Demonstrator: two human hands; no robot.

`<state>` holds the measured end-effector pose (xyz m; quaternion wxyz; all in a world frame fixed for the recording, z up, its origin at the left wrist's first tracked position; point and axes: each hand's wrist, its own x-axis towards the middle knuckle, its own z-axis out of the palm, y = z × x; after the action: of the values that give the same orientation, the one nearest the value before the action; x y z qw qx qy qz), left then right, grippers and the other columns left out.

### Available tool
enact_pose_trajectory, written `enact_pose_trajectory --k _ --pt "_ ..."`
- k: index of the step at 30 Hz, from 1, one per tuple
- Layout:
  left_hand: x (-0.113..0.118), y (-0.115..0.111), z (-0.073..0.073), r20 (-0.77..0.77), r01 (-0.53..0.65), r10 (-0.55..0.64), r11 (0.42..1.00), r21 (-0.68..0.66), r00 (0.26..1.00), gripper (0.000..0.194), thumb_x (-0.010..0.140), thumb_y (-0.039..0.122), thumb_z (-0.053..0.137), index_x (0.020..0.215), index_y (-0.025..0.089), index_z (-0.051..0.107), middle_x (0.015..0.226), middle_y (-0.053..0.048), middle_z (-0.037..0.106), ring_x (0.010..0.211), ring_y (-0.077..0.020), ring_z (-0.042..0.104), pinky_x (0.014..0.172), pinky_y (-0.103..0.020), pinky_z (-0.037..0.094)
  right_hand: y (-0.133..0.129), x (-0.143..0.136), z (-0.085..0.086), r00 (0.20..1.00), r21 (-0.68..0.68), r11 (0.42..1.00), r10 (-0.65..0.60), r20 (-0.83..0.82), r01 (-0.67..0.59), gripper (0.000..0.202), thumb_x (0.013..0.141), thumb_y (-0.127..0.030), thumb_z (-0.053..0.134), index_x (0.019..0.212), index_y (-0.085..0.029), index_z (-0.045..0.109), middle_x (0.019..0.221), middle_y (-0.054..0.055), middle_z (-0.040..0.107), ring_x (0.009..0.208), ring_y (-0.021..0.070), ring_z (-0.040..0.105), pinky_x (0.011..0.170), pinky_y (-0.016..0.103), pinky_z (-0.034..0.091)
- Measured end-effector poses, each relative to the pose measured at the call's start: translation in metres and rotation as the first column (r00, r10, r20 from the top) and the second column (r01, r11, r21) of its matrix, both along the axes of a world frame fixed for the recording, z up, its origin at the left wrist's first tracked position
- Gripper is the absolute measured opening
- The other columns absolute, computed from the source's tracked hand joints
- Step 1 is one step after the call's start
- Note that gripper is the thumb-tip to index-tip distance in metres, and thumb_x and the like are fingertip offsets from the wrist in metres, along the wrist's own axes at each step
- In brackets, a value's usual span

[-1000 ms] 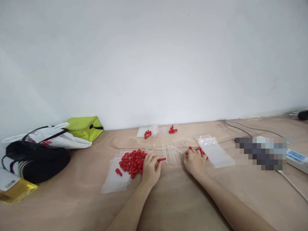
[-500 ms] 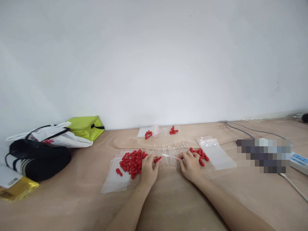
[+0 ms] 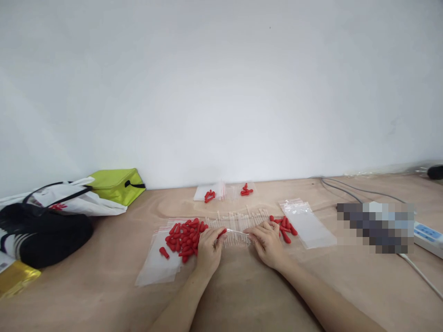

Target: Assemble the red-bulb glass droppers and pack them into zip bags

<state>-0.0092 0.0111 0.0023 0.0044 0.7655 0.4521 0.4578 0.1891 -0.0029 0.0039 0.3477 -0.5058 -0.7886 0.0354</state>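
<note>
My left hand (image 3: 210,246) is closed on a red rubber dropper bulb (image 3: 222,233), whose narrow end points right. Between the thumb and fingers of my right hand (image 3: 267,242) is a thin clear glass dropper tube (image 3: 237,231). The tube's left end meets the mouth of the bulb; how far in it sits I cannot tell. Under and behind both hands lies a row of similar clear tubes (image 3: 238,220). A heap of red bulbs (image 3: 185,240) lies beside my left hand, and a smaller group of red bulbs (image 3: 285,227) is by my right.
Clear zip bags lie at the left (image 3: 155,265) and right (image 3: 313,230). Near the wall are more red bulbs (image 3: 210,196) and tubes on bags. A green bag (image 3: 116,182), a black cap (image 3: 65,235) and a power strip (image 3: 429,235) stand at the sides.
The gap between bulb and tube has closed: my right hand has brought the tube leftward to the bulb in my left hand. The whole view has shifted slightly.
</note>
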Motion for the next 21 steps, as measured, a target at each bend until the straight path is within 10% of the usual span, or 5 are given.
enact_pose_trajectory --k 21 --pt "0.0006 -0.0065 0.0087 0.014 0.151 -0.15 0.982 -0.116 0.989 0.028 0.086 0.036 0.044 0.078 0.019 0.065 0.068 -0.005 0.065 0.067 -0.0184 0.058 0.066 -0.032 0.045 0.0013 0.0075 0.0051 0.99 -0.027 0.99 0.139 0.033 -0.138 0.021 0.085 -0.029 0.045 0.086 -0.031 0.066 0.063 -0.003 0.062 0.069 0.013 0.049 0.08 0.033 0.025"
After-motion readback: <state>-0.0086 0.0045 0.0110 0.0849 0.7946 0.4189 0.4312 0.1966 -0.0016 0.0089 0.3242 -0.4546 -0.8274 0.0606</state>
